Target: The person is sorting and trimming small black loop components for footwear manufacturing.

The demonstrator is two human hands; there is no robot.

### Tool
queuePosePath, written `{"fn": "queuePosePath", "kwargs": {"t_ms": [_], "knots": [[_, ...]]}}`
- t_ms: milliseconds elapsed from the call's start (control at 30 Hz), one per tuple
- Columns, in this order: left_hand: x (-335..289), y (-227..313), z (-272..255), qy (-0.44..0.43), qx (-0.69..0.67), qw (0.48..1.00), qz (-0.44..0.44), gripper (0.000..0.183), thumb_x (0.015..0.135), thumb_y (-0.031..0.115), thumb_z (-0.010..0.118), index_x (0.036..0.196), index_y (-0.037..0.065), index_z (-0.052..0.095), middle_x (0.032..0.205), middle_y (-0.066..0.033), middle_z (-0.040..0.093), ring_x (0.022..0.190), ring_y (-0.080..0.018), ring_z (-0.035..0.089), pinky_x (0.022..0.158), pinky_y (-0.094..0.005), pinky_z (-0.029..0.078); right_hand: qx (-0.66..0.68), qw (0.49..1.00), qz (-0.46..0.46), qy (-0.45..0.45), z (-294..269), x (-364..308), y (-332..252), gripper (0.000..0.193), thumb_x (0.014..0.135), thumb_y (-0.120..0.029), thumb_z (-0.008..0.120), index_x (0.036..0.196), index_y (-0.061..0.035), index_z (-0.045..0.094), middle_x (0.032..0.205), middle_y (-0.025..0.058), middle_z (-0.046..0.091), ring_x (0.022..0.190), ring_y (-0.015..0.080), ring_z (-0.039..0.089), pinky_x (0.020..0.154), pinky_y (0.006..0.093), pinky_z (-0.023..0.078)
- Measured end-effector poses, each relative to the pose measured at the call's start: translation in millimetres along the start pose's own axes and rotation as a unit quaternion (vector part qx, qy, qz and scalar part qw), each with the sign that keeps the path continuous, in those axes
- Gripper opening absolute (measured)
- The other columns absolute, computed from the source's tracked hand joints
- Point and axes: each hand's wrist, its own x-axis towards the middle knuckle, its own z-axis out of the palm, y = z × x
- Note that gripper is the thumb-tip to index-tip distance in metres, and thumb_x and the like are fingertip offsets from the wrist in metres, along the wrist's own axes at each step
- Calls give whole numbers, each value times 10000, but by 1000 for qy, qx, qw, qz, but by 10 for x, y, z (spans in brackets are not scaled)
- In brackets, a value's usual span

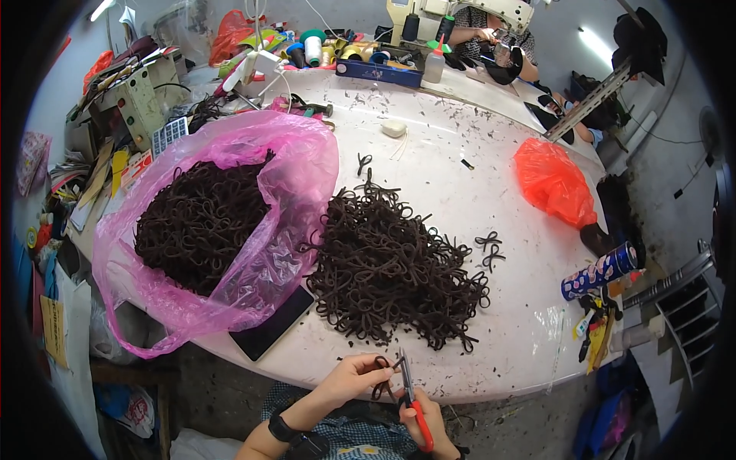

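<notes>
At the table's near edge my left hand (349,379) pinches a dark brown cord bow (379,392), whose loops hang below the fingers. My right hand (432,414) is closed round the red handles of a pair of scissors (421,427). The blades point away from me, slightly apart, right by the end of the held cord; whether they touch it I cannot tell. Just beyond both hands lies a large heap of similar dark cord bows (391,268). To its left, a pink plastic bag (299,165) gapes open, full of more dark looped cords (203,222).
A black phone (274,323) lies partly under the pink bag. Rightward are a red plastic bag (553,184) and a blue patterned can (599,272). Thread spools (313,50) and a blue tray (379,73) stand at the back, where another person's hands (491,38) work at a sewing machine (498,9).
</notes>
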Motion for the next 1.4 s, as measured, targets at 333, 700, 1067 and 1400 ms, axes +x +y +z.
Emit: {"fn": "queuePosePath", "kwargs": {"t_ms": [333,700,1067,1400], "knots": [[-4,24,-8,49,-12,997,58,166,790,65,544,923,-35,540,737,-62,575,645,-106,544,590,-225,443,24,999,27,26,-83,-42,-14,619,768,-572,404,997,0,467,552,6,478,456,70,441,445,211,364],[2,166,-66,109,28,988,105,163,752,44,593,893,-11,533,686,-30,565,608,-77,537,567,-204,431,32,999,27,-25,-75,-145,37,192,823,-210,446,826,-20,477,591,113,485,526,233,493,505,313,393],[13,126,-18,129,74,981,127,164,739,57,614,844,-19,512,707,-45,583,622,-69,553,565,-188,441,-32,996,54,-56,-70,-89,-35,578,775,-548,423,969,-9,496,548,-9,442,480,61,422,471,201,353],[-149,393,-151,175,173,951,185,180,699,30,634,853,-34,565,663,-41,590,563,-54,542,506,-186,434,-22,995,13,98,-219,-57,75,597,733,-577,477,919,-13,536,507,-10,469,473,62,468,457,198,367]]}}
